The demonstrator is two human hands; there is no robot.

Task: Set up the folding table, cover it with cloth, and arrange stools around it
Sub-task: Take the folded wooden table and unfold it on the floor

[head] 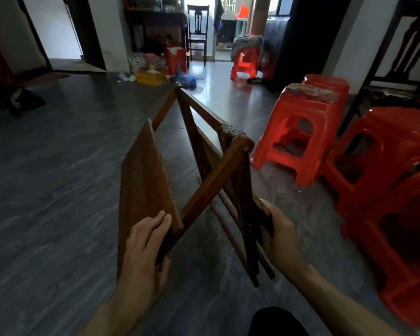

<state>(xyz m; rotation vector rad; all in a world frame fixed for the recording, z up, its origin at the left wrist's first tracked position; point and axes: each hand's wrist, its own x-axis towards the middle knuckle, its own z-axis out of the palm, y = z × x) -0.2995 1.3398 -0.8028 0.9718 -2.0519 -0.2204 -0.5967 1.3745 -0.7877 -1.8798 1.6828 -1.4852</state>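
Wooden folding table [204, 166] half-open; left hand [143, 251] grips flat panel edge; right hand [280, 235] grips leg frame

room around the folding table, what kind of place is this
Most likely the living or dining room of a home. It has a dark tiled floor, red plastic stools standing close by, a dark wooden chair by a bright doorway, and household clutter around a yellow box on the floor.
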